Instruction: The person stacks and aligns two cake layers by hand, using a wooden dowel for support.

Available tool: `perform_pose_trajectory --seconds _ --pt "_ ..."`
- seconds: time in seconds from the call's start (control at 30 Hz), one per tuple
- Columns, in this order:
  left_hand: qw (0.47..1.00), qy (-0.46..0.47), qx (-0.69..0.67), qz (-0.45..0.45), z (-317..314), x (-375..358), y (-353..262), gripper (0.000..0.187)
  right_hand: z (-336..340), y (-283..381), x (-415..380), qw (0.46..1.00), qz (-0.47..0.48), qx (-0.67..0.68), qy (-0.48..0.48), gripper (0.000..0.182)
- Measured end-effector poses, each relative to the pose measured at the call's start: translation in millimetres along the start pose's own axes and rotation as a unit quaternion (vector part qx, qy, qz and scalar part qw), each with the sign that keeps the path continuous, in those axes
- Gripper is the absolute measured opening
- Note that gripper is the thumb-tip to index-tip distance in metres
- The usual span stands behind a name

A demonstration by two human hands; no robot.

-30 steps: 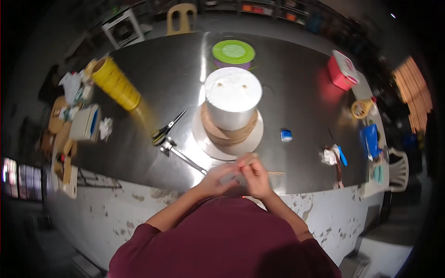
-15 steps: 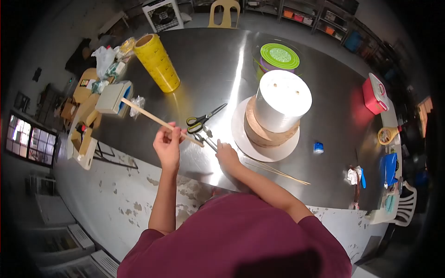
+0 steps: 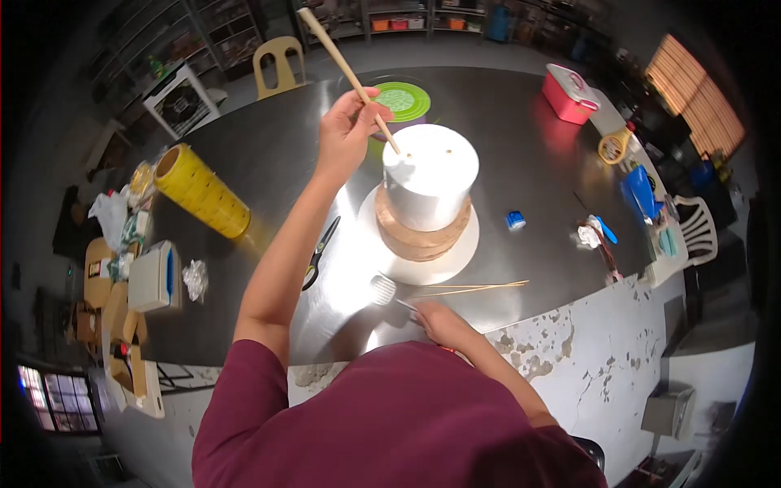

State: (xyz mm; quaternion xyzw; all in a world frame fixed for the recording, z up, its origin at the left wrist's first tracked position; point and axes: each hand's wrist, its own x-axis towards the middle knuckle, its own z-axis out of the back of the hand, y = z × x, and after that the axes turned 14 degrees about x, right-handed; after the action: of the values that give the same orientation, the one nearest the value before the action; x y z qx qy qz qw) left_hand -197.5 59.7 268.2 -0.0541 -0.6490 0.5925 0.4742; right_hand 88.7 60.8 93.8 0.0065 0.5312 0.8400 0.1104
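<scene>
My left hand [image 3: 348,130] is closed around a wooden dowel [image 3: 333,50], tilted, its lower tip at the left part of the white cylinder's top. The white cylinder [image 3: 427,199], like a cake tier, has two small brown spots on top and stands on a brown round tier [image 3: 425,242] over a white round board [image 3: 455,262]. Low at the table's near edge, my right hand [image 3: 443,324] grips the handle of a metal meat mallet [image 3: 382,289] with a ridged head. Scissors [image 3: 324,248] lie left of the board, partly behind my left arm.
Thin wooden skewers [image 3: 476,287] lie before the board. Behind the tiers sits a green turntable [image 3: 400,101]. A yellow film roll [image 3: 203,193] and a white box [image 3: 153,276] are at left; a pink case [image 3: 569,96] and a small blue object [image 3: 515,220] are at right.
My left hand has raised the dowel and carried it right, to the white cylinder's top. My right hand has picked up the meat mallet and drawn it toward me. The view has turned right.
</scene>
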Motion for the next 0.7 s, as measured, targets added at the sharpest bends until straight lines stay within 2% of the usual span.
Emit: perform_pose_trajectory --seconds 0.07,0.23,0.43,0.53,0.7 --pt "0.999 0.02 0.041 0.024 -11 6 4 0.022 14 -1 -23 0.999 0.004 0.003 -0.05 0.022" --pt "0.998 0.054 0.027 0.021 -17 13 11 0.021 39 12 -69 0.991 -0.055 0.023 -0.121 0.024" --pt "0.996 0.072 0.053 0.015 -18 15 12 0.02 51 5 -99 0.983 -0.093 0.021 -0.157 0.025" --pt "0.994 0.082 0.064 0.02 -22 17 6 0.02 65 13 -104 0.983 -0.119 0.026 -0.134 0.024" --pt "0.99 0.095 0.1 0.017 -26 25 2 0.02 97 23 -110 0.972 -0.114 0.058 -0.197 0.024"
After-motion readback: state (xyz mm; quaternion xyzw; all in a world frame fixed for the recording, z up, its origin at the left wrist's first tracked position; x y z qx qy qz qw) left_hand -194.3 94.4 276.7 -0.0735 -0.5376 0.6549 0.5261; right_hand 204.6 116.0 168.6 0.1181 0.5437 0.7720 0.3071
